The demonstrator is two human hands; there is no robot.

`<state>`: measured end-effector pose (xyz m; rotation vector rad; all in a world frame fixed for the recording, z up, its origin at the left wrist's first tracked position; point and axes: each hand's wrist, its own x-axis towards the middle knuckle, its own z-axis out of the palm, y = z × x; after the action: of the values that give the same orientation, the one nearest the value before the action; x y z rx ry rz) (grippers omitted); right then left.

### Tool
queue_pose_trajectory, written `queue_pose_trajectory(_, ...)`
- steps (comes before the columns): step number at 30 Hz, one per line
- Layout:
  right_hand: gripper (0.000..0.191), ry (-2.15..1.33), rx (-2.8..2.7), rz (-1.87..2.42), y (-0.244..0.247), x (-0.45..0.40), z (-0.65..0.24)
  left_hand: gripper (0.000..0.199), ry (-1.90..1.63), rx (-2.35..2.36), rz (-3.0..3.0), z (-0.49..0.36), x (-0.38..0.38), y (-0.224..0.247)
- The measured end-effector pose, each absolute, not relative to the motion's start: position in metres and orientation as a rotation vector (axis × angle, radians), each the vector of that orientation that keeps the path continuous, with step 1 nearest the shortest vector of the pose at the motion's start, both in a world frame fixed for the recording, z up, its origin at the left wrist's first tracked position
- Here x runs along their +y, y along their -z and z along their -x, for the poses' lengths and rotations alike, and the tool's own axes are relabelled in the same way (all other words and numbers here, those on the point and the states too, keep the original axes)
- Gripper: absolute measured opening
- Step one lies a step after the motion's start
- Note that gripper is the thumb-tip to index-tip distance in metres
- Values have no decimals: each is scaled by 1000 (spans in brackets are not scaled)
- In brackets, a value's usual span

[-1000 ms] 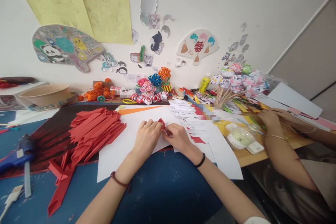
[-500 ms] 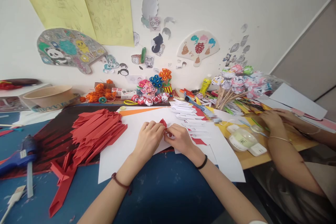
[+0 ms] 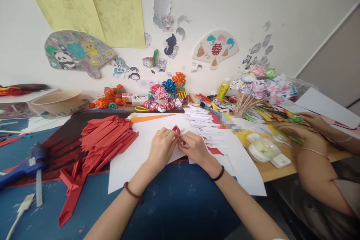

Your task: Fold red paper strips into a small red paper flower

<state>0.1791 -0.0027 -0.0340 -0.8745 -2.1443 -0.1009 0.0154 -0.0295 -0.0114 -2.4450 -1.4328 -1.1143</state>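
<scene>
A person's two bare hands meet over the white paper (image 3: 123,170) on the blue table (image 3: 174,206), inward from the paper's near edge. Between them is a small red folded paper piece (image 3: 176,129), its tip poking up just beyond the fingertips, to the right of the left hand (image 3: 161,145) and to the left of the right hand (image 3: 197,149). Both hands have thumb and fingers pinched on it; the fingers hide its lower part. A pile of red strips (image 3: 107,138) lies beyond the paper's left edge, and a blue glue gun (image 3: 26,168) sits farther out, toward the table's left edge. White folded strips (image 3: 198,117) lie in a row toward the paper's far right corner. Past the paper's right edge, a clear bottle (image 3: 261,149) rests on a wooden table (image 3: 271,172), near a co-worker's hand (image 3: 299,135).
</scene>
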Motion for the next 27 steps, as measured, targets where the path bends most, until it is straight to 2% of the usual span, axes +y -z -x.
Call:
queue_pose_trajectory(5,17,78,-2112,862,35,-2,-179,18,1112,-1364,2469,-15,-31,9)
queue_pose_trajectory(16,16,-77,-2162,896,33,-5,-178,6,1224,-1636,2453,-12,-28,8)
queue_pose_trajectory(23,16,-179,-2151,906,34,-5,-178,8,1484,-1963,2521,-8,-22,4)
queue_pose_trajectory(27,15,-158,-2151,907,34,-6,-178,4,1383,-1876,2544,-8,-23,3)
